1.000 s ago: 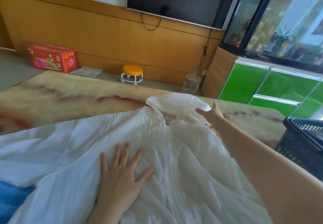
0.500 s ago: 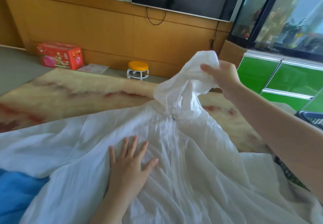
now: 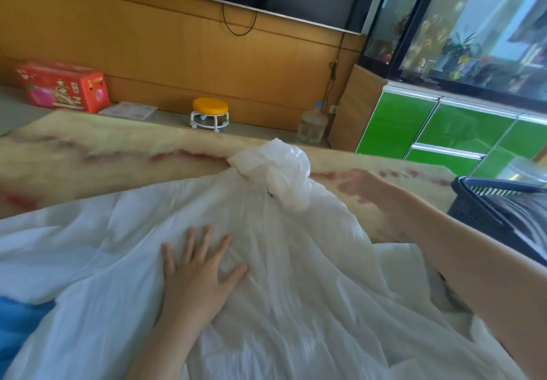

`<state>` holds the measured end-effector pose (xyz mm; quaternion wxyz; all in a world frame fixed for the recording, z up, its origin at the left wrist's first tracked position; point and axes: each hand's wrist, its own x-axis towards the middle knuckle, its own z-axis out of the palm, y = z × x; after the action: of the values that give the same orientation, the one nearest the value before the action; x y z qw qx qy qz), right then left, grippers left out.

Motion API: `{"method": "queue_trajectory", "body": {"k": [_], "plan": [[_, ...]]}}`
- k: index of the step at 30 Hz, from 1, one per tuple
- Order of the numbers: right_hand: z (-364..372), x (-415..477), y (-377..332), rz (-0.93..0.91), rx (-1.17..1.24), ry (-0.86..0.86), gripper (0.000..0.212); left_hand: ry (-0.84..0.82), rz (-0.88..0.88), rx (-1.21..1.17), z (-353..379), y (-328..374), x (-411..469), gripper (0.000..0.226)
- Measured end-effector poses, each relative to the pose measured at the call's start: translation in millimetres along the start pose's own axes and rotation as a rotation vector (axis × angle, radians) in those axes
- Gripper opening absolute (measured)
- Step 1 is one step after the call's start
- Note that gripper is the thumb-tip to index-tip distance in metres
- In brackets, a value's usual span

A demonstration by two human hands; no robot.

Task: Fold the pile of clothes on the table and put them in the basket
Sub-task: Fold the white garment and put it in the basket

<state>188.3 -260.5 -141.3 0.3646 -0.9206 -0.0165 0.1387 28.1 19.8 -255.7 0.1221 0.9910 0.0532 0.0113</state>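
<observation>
White hooded jacket (image 3: 296, 285) spread left of basket (image 3: 485, 216). My left hand (image 3: 198, 276) flat, fingers splayed, pressing it. Right hand (image 3: 365, 191) nearer basket, blurred; grip unreadable. Risk: thin fabric slips under palm, bunched hood (image 3: 278, 169) folds crooked.

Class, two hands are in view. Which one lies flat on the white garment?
The left hand: its spread fingers press flat on the white garment. The right hand, blurred, reaches out over the table beside the cloth.
</observation>
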Motion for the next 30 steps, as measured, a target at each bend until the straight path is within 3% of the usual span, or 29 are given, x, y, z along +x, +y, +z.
{"method": "queue_trajectory", "body": {"k": [2, 4, 8, 13, 16, 18, 20, 22, 25, 27, 30], "plan": [[-13.1, -12.9, 30.1, 0.163, -0.247, -0.131, 0.018, 0.004, 0.000, 0.000, 0.8, -0.2, 0.8, 0.108], [-15.7, -30.7, 50.5, 0.168, -0.238, -0.232, 0.021, -0.003, 0.000, 0.000, 0.6, 0.2, 1.2, 0.113], [-5.1, -54.7, 62.4, 0.058, -0.294, -0.260, 0.038, -0.011, -0.003, -0.016, -1.8, 1.4, 0.4, 0.126], [-4.1, -72.6, 51.6, 0.059, -0.390, -0.423, 0.020, 0.046, 0.025, -0.120, -10.5, 6.0, -2.6, 0.122], [-13.3, -67.4, 53.6, 0.016, -0.406, -0.244, 0.016, 0.017, 0.057, -0.096, -7.8, 5.9, -2.6, 0.121], [-28.7, -56.4, 59.8, 0.017, -0.379, 0.116, 0.026, -0.018, 0.055, -0.061, -5.3, 4.0, -1.6, 0.124], [-40.6, -49.6, 62.6, 0.059, -0.422, 0.529, 0.019, -0.026, 0.051, -0.039, -4.8, 2.9, -0.6, 0.125], [-39.2, -47.9, 62.6, 0.079, -0.700, 0.709, 0.005, -0.031, 0.048, -0.038, -4.8, 3.0, -0.7, 0.124], [-16.7, -39.1, 64.9, 0.084, -1.219, 0.546, 0.035, -0.021, 0.050, -0.042, -3.5, 2.6, -1.2, 0.124], [-6.5, -34.8, 58.8, 0.060, -1.130, 0.476, 0.040, -0.022, 0.048, -0.039, -3.6, 2.8, -1.7, 0.123], [-5.0, -17.1, 49.4, 0.092, -0.628, 0.408, 0.048, -0.034, 0.049, -0.037, -3.3, 3.4, -2.5, 0.122]]}}
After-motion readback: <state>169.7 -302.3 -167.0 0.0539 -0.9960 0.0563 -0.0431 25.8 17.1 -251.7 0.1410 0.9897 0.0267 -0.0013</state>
